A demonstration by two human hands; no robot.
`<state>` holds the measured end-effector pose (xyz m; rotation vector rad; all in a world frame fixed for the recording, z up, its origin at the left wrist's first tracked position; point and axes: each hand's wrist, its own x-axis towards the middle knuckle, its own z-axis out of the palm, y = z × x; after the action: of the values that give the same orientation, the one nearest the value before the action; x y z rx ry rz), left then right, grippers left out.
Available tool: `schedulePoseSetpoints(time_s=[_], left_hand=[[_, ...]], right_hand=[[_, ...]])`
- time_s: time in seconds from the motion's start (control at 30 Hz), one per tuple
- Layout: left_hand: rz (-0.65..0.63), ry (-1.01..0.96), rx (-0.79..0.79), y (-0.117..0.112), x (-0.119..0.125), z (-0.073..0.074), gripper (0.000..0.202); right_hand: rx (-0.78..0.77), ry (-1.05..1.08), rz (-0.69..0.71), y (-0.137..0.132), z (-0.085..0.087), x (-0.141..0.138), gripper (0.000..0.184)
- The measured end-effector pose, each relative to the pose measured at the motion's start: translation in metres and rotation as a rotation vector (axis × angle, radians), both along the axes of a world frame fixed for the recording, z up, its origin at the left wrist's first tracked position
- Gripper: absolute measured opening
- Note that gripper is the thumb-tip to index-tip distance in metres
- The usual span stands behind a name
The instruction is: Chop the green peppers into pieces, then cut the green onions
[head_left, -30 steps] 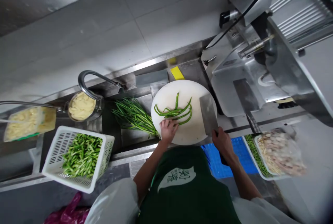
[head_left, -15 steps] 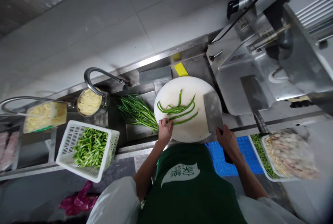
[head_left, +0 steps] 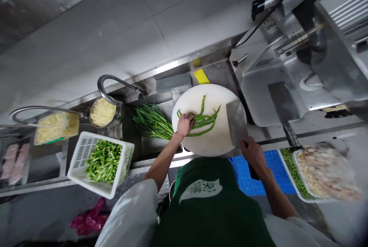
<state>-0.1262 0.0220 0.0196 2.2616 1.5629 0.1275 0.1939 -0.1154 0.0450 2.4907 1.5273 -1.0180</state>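
A round white cutting board lies in front of me with several long green chili peppers on it. My left hand is closed over the left ends of the peppers, its fingers curled and partly hiding them. One pepper points away from the bunch toward the back. At the board's right edge, my right hand grips the handle of a cleaver. The wide blade rests flat over the board, apart from the peppers. A bunch of long green stalks touches the board's left side.
To the left stand a white basket of cut green peppers and a pot of pale slices under a curved faucet. A second cleaver lies at right, by a metal slicing machine. Behind the board is a grey block.
My left hand has moved up the board, away from me, and the peppers now lie closer together in a bunch. The right hand and cleaver stay nearly in place.
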Motion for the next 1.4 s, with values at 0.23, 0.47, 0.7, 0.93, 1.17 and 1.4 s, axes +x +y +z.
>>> schedulePoseSetpoints(time_s=[0.23,0.47,0.7,0.93,1.17,1.4], left_hand=[[-0.2,0.125,-0.135,0.022,0.018,0.013,0.031],[-0.07,0.014,-0.045,0.021,0.0,0.047,0.023],[-0.104,-0.256,0.053,-0.006,-0.038,0.108,0.029],[-0.474,-0.123,-0.162,0.018,0.005,0.058,0.044],[-0.253,-0.307,-0.039,0.023,0.013,0.032,0.031],[0.002,-0.029,-0.107,0.017,0.043,0.008,0.017]], right_hand=[[0.024,0.02,-0.014,-0.002,-0.002,0.0,0.033],[0.01,0.012,-0.003,-0.002,0.0,-0.001,0.036],[0.007,0.032,-0.015,-0.002,0.001,0.0,0.036],[0.005,0.01,-0.011,-0.001,0.0,0.002,0.037],[0.024,0.036,-0.025,-0.003,-0.004,0.001,0.035],[0.036,0.044,-0.062,-0.005,-0.01,0.001,0.033]])
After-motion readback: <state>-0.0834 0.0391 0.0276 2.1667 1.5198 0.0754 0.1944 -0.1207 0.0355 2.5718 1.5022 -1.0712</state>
